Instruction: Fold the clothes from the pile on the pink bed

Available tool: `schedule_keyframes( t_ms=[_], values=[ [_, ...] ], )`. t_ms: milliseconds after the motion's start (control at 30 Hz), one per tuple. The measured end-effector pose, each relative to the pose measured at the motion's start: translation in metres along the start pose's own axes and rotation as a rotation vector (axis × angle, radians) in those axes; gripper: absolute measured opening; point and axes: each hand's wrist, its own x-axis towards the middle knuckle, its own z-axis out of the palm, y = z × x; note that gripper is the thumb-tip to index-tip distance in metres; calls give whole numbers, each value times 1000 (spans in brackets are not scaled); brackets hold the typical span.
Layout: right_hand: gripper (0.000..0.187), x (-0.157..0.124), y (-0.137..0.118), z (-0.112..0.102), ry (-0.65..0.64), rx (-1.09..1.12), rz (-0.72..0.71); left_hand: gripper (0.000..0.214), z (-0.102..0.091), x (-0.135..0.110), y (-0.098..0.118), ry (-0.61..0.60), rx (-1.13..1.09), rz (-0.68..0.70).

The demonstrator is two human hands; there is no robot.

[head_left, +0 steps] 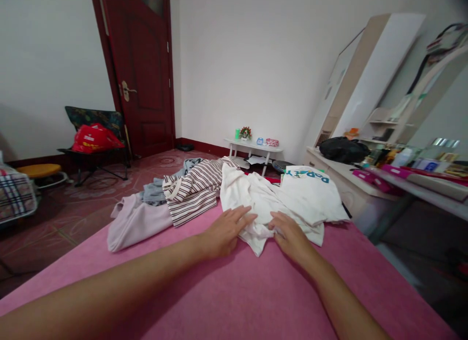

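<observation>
A crumpled white garment [252, 196], its kind unclear from the folds, lies on the pink bed cover [234, 291] in front of me. My left hand [228, 231] rests on its near left part with the fingers stretched out and apart. At the near right edge, the bent fingers and thumb of my right hand [290, 236] close on a bunched fold; the fingertips are partly hidden. Touching it on the right is a white T-shirt [309, 194] with blue-green lettering. To the left lie a striped shirt [195, 189] and a pale pink garment [141, 223].
Grey clothes [155, 191] lie behind the pale pink garment. Beyond the bed stands a low white table [252, 145] with small items. A dresser [329, 172] with a black bag [343, 150] is at right. A folding chair [95, 117] holds a red bag [95, 138] at left.
</observation>
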Motion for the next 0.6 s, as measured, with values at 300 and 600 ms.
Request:
schedule_keyframes(
  t_ms=[300, 600],
  values=[
    [14, -20, -88, -104, -484, 638, -77, 62, -33, 22, 2, -240, 97, 282],
    [43, -44, -62, -153, 133, 1086, 199, 21, -121, -17, -39, -74, 344, 42]
  ],
)
